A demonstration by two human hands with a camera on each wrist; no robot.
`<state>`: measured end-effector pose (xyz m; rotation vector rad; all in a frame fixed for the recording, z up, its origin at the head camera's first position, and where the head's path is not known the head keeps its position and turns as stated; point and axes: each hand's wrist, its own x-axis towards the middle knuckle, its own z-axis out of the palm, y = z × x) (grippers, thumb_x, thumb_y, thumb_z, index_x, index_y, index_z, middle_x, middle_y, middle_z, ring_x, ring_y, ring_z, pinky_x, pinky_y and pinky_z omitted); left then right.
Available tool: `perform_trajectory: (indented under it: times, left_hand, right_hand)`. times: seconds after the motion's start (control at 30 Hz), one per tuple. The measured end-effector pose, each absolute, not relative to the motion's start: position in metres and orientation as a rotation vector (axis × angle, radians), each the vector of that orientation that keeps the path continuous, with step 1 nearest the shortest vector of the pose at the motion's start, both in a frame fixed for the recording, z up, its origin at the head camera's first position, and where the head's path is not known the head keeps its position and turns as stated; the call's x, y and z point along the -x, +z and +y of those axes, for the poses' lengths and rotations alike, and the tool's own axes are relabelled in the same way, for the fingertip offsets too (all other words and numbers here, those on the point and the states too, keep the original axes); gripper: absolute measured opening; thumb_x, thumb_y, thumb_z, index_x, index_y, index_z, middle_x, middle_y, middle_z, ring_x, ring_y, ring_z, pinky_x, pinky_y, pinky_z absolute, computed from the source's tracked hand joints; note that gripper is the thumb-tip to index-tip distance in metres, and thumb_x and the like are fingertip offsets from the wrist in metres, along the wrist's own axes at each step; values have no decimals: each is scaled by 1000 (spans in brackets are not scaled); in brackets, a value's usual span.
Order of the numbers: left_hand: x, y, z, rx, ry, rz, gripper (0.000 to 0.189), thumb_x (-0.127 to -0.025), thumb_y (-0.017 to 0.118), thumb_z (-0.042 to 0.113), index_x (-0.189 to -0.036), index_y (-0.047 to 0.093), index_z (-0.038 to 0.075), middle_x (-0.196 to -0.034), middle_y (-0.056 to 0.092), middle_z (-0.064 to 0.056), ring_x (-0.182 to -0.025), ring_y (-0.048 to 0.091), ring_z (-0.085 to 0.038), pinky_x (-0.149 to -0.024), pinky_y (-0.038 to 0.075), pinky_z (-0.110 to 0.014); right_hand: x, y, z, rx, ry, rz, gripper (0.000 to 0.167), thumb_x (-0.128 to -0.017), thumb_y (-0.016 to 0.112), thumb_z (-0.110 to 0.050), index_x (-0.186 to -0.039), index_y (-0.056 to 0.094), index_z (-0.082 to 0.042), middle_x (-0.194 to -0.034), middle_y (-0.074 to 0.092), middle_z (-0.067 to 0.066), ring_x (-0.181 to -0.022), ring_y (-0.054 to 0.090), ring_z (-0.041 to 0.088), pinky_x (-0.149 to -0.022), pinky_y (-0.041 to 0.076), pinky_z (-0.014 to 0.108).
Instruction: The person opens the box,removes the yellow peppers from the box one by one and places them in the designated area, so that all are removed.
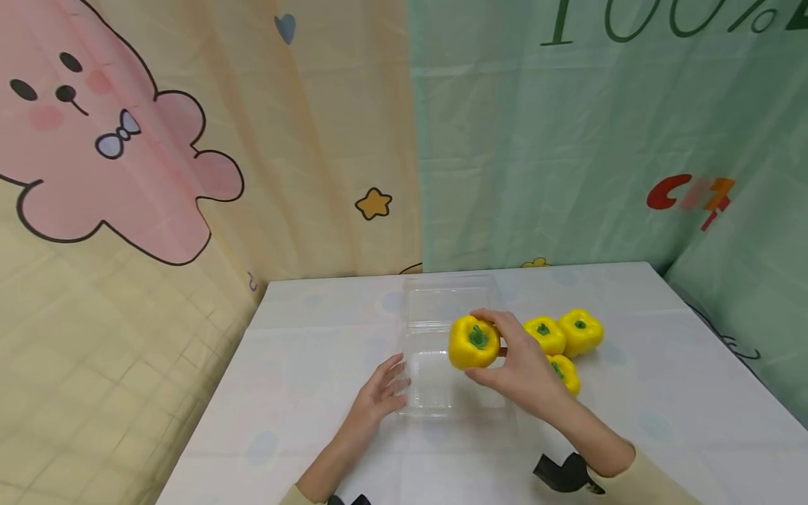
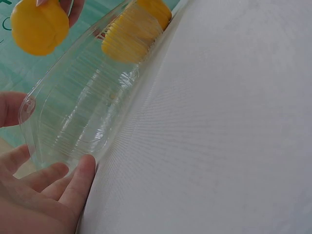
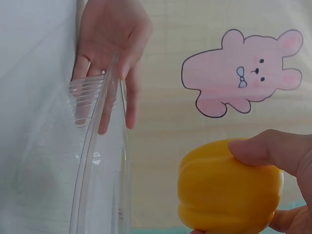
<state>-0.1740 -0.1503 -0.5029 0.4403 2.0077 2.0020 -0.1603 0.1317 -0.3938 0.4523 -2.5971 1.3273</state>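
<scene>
A yellow bell pepper (image 1: 473, 342) with a green stem is held up by my right hand (image 1: 520, 365), thumb on one side and fingers on the other. It hangs above the clear plastic container (image 1: 429, 382), whose lid (image 1: 448, 298) lies folded back on the far side. My left hand (image 1: 377, 393) is at the container's left side, its fingers loosely extended along the outer wall, as the left wrist view shows. Beside the right hand are three more yellow peppers: one at the back right (image 1: 581, 332), one next to it (image 1: 544, 334), and one partly hidden by the hand (image 1: 566, 375).
A white-covered table (image 1: 303, 393) carries everything. Printed curtains (image 1: 353, 140) hang behind it and along both sides. A black strap (image 1: 562, 473) shows at the right wrist.
</scene>
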Motion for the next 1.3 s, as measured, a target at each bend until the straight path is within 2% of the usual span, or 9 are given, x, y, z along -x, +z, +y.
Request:
perform_trajectory:
  times: [0.1, 0.37, 0.6, 0.9, 1.3]
  left_hand:
    - [174, -502, -152, -450, 2002, 2017, 69, -98, 58, 6, -159, 26, 11, -161, 28, -19, -141, 38, -39, -108, 42, -43]
    - [176, -500, -153, -454, 2000, 2038, 68, -97, 57, 3, -159, 27, 11, -161, 28, -20, -141, 39, -39, -112, 35, -53]
    - [176, -503, -151, -466, 2001, 2015, 68, -98, 56, 3, -158, 27, 10, -161, 28, -19, -141, 39, -39, -111, 37, -49]
    - [176, -507, -150, -471, 1999, 2010, 68, -98, 56, 3, -159, 27, 11, -161, 28, -19, -141, 38, -39, -111, 39, -48]
    - [174, -505, -151, -455, 1994, 2021, 68, -98, 56, 3, -159, 26, 11, -161, 28, -19, -142, 38, -38, -113, 37, -49]
  right_hand:
    - [158, -389, 135, -447, 1305, -2593, 84, -72, 91, -14, -143, 47, -20, -134, 50, -2, -112, 54, 17, -87, 56, 33]
    - [153, -381, 148, -389, 1261, -2601, 83, -75, 90, -20, -145, 46, -20, -135, 50, -2, -113, 53, 18, -87, 55, 31]
    - [146, -377, 164, -327, 1277, -2596, 84, -77, 90, -22, -147, 44, -19, -136, 49, 1, -116, 51, 20, -87, 53, 26]
    - [141, -369, 179, -302, 1239, -2557, 84, -77, 89, -21, -148, 44, -17, -136, 48, 6, -113, 52, 24, -83, 48, 11]
    - [144, -373, 196, -279, 1177, -2537, 84, -79, 88, -22, -150, 43, -15, -137, 48, 7, -112, 52, 26, -80, 46, 8]
